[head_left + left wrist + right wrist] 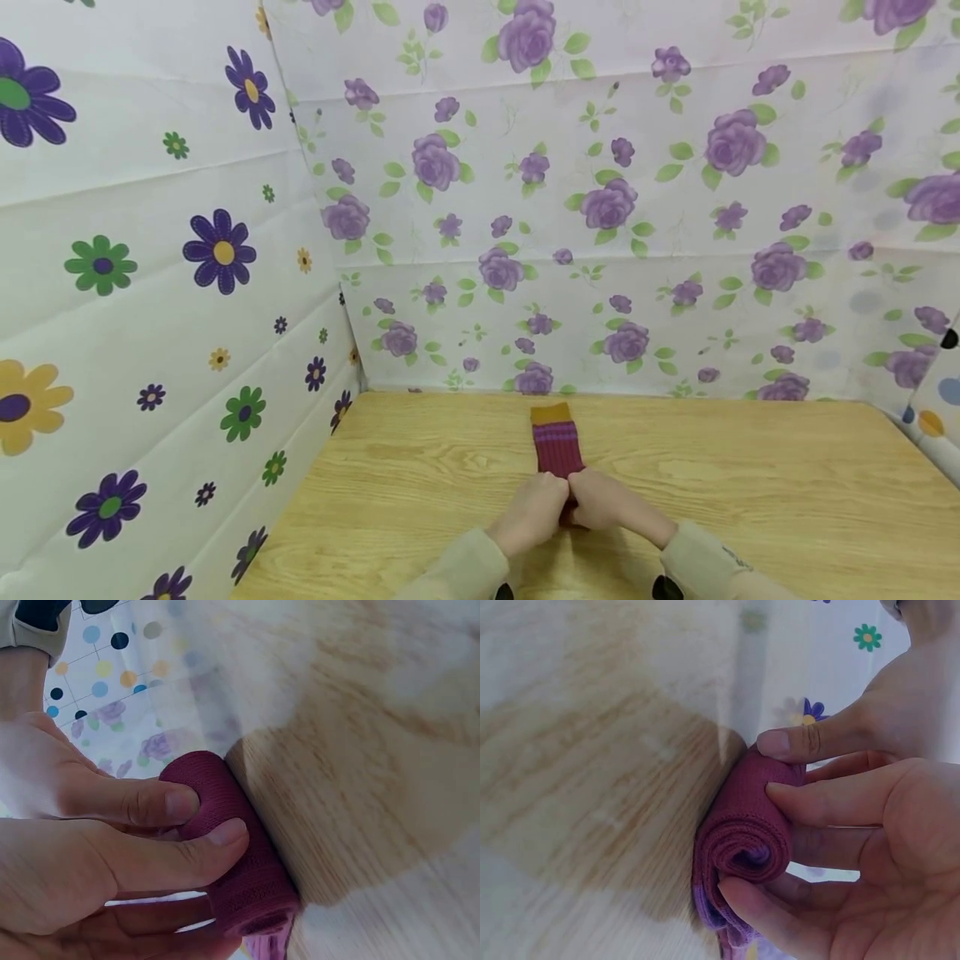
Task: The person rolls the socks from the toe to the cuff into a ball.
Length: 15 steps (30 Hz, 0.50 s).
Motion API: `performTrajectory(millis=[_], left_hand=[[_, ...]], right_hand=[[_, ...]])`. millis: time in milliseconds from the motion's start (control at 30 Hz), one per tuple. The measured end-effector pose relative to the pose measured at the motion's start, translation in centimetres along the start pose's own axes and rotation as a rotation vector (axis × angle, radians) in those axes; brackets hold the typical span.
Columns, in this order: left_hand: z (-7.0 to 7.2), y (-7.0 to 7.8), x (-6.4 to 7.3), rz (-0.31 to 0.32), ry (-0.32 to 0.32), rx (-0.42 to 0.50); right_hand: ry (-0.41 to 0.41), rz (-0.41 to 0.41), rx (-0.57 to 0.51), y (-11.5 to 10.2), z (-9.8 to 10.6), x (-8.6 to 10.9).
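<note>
A knitted maroon sock with purple stripes and a mustard-coloured end lies lengthwise on the wooden table, its far part flat. The near part is wound into a roll, whose spiral end shows in the right wrist view. My left hand grips one side of this roll, with the thumb pressed along it. Beside it, my right hand holds the other side, thumb and fingers curled round the knit. The two hands meet close together over the roll, which sits on the tabletop.
The light wooden table spreads out on both sides of the hands. A white sheet with purple roses stands behind it, and a flower-printed sheet closes off the left. At far right hangs a dotted sheet.
</note>
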State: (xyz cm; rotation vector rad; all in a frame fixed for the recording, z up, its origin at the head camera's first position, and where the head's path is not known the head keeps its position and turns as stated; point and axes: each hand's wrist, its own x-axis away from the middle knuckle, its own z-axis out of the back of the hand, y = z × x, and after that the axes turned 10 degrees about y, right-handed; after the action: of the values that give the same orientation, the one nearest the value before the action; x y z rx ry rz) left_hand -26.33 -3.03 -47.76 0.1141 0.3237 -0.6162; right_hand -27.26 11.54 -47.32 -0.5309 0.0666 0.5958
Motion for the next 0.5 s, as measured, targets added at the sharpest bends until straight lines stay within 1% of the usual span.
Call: performTrajectory(millis=[100,200,300,400,500], left_hand=[[-0.1,-0.2,-0.1,0.015,-0.014,0.046],[-0.1,-0.5,-0.3,0.028,-0.052,0.080],[0.0,-0.8,-0.4,0.029,-0.089,0.119],[0.0,-1.0,-0.7,-0.004,-0.096,0.097],[0.0,-1.2,-0.9,-0.021,-0.110,0.091]], right_hand=[[-0.017,-0.007,-0.011,0.2,0.0,-0.1],[-0.032,-0.003,-0.006,0.4,0.0,-0.1],[-0.046,0.007,0.005,0.6,0.0,0.0],[-0.055,0.020,-0.021,0.8,0.0,0.2],[-0.046,0.011,-0.073,1.1,-0.1,0.3]])
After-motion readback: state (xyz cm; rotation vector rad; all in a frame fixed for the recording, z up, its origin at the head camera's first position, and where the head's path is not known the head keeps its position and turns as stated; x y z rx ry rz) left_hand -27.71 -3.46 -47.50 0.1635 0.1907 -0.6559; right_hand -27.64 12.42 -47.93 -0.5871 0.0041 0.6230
